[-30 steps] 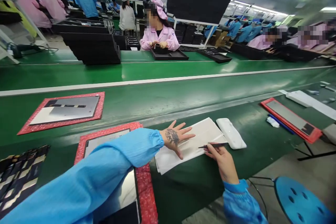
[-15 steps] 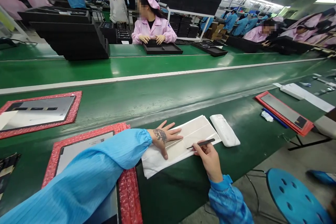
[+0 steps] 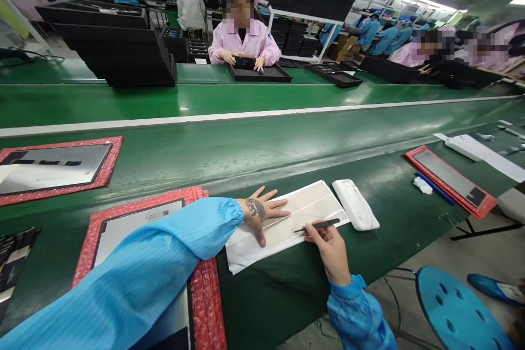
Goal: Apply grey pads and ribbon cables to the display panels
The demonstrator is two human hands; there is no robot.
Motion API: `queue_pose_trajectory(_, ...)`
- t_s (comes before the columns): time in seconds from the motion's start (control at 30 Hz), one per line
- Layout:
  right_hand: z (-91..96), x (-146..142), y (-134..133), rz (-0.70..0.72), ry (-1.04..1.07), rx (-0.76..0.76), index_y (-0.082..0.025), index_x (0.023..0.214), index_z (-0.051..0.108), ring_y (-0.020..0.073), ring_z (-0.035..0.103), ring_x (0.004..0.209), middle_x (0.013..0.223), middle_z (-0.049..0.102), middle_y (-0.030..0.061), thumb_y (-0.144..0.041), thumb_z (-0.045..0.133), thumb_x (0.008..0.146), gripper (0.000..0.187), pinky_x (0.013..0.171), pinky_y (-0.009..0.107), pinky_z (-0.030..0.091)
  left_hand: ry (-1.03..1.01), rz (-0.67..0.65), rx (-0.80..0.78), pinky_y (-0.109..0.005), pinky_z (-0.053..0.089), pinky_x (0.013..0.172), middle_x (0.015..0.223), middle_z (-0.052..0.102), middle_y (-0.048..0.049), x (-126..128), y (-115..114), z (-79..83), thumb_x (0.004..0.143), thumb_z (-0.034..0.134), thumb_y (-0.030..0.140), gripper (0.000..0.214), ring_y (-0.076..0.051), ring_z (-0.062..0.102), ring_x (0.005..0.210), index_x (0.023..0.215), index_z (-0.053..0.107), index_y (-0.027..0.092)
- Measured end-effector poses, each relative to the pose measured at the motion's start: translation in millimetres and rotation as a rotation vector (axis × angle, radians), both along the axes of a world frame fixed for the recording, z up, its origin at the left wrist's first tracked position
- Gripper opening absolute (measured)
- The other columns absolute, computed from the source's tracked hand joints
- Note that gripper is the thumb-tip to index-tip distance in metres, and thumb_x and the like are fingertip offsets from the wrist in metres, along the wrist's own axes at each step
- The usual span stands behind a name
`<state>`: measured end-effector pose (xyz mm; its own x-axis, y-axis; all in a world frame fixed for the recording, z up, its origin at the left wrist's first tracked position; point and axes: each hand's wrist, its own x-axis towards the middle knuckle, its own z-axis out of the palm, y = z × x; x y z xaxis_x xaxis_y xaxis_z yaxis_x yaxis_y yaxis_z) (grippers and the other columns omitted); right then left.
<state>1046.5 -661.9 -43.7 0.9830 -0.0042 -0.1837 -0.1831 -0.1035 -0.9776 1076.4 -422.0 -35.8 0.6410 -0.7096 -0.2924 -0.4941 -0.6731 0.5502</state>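
My left hand (image 3: 262,214) lies with fingers spread on a stack of white sheets (image 3: 246,254). The sheets rest on the green work surface, and the upper one has faint lines across it. Between the fingers of my right hand (image 3: 329,249) is a pair of dark tweezers (image 3: 324,224); their thin tip points left, over the lower edge of the sheets. A white wrapped bundle (image 3: 356,205) lies just right of the stack. Under my left sleeve, a grey panel (image 3: 123,232) sits on red bubble wrap (image 3: 209,303), partly hidden by the arm.
Another panel on red bubble wrap (image 3: 112,161) lies at the left. To the right are a red-edged panel (image 3: 451,178), a blue pen (image 3: 437,190) and a blue stool (image 3: 463,311). Across the green conveyor (image 3: 229,98), a person in pink handles a black tray (image 3: 270,74).
The view has shifted slightly, moving most things a little to the right. Both my hands keep nearly the same place on the sheets. The co-worker's head has turned toward the front.
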Motion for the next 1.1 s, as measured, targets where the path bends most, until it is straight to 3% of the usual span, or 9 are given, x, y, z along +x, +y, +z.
queue_pose_trajectory(0.2,7.4,1,4,0.002,0.018,0.006,-0.018,0.074,0.064,0.0207,0.069,0.063,0.066,0.071,0.0027,-0.052,0.086,0.055,0.045,0.055,0.029,0.057,0.013,0.01,-0.035,-0.062,-0.012,0.117,0.162,0.016,-0.0054,1,0,-1.1,0.052,0.087,0.054,0.116,-0.044,0.0,0.148,0.152,0.032,0.03)
queue_pose_trajectory(0.4,14.7,-4,9,-0.006,-0.06,-0.003,-0.019,0.074,0.063,0.0185,0.065,0.06,0.066,0.07,0.0032,-0.048,0.083,0.062,0.038,0.048,0.026,0.05,0.006,0.007,-0.07,-0.057,-0.011,0.119,0.162,0.017,-0.0035,2,2,-5.5,0.05,0.087,0.057,0.116,-0.042,-0.001,0.149,0.151,0.035,0.032)
queue_pose_trajectory(0.6,21.1,-52,14,0.035,-0.14,-0.036,-0.021,0.071,0.066,0.0174,0.059,0.051,0.062,0.068,0.0018,-0.047,0.083,0.063,0.032,0.047,0.03,0.051,-0.006,-0.003,-0.065,-0.057,-0.009,0.119,0.163,0.017,-0.0053,4,4,-12.9,0.05,0.086,0.059,0.121,-0.041,-0.002,0.149,0.153,0.03,0.029)
queue_pose_trajectory(0.77,30.1,-80,6,-0.06,-0.187,-0.038,-0.025,0.072,0.067,0.0173,0.06,0.052,0.072,0.073,0.0027,-0.047,0.08,0.067,0.026,0.045,0.029,0.052,-0.01,0.022,-0.156,-0.056,-0.006,0.12,0.16,0.025,-0.0057,6,2,-17.0,0.051,0.087,0.055,0.111,-0.043,0.004,0.148,0.148,0.041,0.03)
queue_pose_trajectory(0.87,37.6,-75,-1,-0.083,-0.177,-0.07,-0.023,0.071,0.069,0.0171,0.057,0.048,0.063,0.07,0.0026,-0.049,0.082,0.062,0.031,0.044,0.029,0.052,0.01,0.047,-0.121,-0.058,-0.004,0.12,0.16,0.025,-0.0071,5,-3,-3.6,0.052,0.086,0.056,0.11,-0.044,0.005,0.148,0.149,0.041,0.028)
queue_pose_trajectory(1.0,48.2,-69,-1,-0.103,-0.164,-0.036,-0.022,0.074,0.069,0.0177,0.059,0.052,0.064,0.069,0.0024,-0.047,0.083,0.063,0.031,0.045,0.028,0.052,-0.024,0.058,-0.113,-0.058,0.007,0.12,0.162,0.022,-0.0058,-7,0,38.7,0.047,0.09,0.041,0.112,-0.044,0.009,0.148,0.147,0.043,0.03)
queue_pose_trajectory(1.1,55.1,-72,5,-0.113,-0.201,0.013,-0.022,0.076,0.068,0.016,0.059,0.053,0.064,0.069,0.0013,-0.042,0.085,0.063,0.029,0.046,0.026,0.052,-0.034,0.224,-0.242,-0.048,0.03,0.113,0.147,0.05,-0.0076,-36,17,72.7,0.064,0.08,0.034,0.064,-0.039,0.04,0.137,0.126,0.064,0.028)
